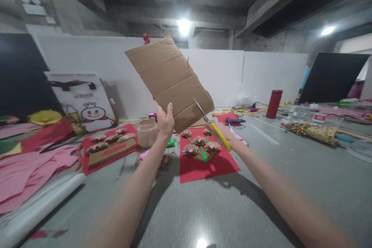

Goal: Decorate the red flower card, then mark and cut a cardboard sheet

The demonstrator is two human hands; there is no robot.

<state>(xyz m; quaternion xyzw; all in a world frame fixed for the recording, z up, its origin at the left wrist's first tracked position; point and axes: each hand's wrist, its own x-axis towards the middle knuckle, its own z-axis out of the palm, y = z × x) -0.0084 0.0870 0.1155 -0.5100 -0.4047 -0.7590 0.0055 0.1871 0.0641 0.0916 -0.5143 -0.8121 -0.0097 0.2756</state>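
A creased sheet of brown cardboard (171, 81) is held up and tilted in front of me. My left hand (166, 121) grips its lower left edge, thumb on the near face. Scissors with yellow handles (220, 135) are in my right hand (217, 131), whose fingers are mostly hidden behind the handles. One scissor blade lies across the near face of the cardboard by its lower right edge. Beneath, a red sheet (203, 172) lies on the table, bearing brown flowers (199, 140) with pink centres and green stems (203, 157).
At left lie a second red flower panel (109, 147), pink sheets (37, 166) and a white roll (43, 205). A jar (147, 133) stands behind my left forearm. Farther right are a blue glue gun (235, 121), a red bottle (274, 104) and a wrapped bouquet (314, 131).
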